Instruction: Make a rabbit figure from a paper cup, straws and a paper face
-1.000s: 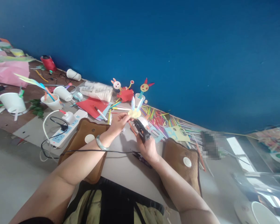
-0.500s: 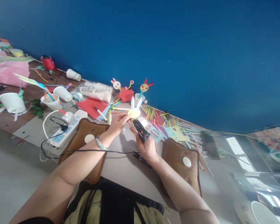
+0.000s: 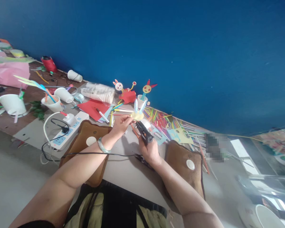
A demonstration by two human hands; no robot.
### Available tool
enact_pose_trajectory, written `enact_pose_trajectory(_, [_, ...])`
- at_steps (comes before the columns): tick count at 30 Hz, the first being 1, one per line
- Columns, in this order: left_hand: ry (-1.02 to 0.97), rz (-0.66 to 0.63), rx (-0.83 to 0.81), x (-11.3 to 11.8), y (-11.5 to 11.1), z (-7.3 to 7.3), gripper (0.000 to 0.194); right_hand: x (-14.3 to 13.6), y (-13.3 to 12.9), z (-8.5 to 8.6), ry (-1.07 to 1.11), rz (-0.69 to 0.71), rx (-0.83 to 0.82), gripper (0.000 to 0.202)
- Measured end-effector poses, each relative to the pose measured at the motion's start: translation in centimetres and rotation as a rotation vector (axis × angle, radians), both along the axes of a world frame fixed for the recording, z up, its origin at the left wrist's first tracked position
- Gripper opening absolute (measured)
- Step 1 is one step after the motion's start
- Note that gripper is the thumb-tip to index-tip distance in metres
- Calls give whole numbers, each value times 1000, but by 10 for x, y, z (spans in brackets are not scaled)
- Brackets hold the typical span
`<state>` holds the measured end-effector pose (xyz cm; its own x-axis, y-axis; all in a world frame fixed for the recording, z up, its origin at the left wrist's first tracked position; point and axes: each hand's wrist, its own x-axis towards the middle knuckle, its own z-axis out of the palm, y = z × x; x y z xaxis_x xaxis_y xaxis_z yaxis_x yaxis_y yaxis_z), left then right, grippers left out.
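"Paper cut-out, yellow with pale blue ears: where is it exactly?"

"Pinched at its near-left edge by the left hand, ears upward, just beyond the nozzle end of the black glue gun. At least, I take it for a glue gun. The right hand is wrapped around its handle; whether a finger presses the trigger, I can't tell."

"What would make for clean work there?"

"A light pinch at the rim, so the thin paper doesn't buckle, and fingertips clear of the nozzle, which may be hot. I'd steady both wrists and use only a small dab. The black cord crosses the left forearm, so a sharp pull could jog things."

"And the containers?"

"Behind the cut-out, a white cup holds a yellow face with red ears on a blue stem. Further left, a clear plastic sleeve contains stacked paper cups."

"Anything beyond that?"

"Another white cup has coloured strips leaning out of it. Just beside it, a tipped cup lies on its side; its inside is hidden. Nearer the person, the power strip has plugs in it."
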<state>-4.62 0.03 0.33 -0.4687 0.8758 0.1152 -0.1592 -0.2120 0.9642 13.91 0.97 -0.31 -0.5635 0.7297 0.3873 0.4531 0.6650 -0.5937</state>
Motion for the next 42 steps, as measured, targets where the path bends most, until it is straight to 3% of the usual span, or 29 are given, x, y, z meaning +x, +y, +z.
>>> enact_pose_trajectory(21, [38,-3,-7,1,2,-5,24,1,0,-1,-22,3,38,29])
enact_pose_trajectory(42, [-27,-15,4,1,-3,7,23,1,0,2,-52,-55,17,27])
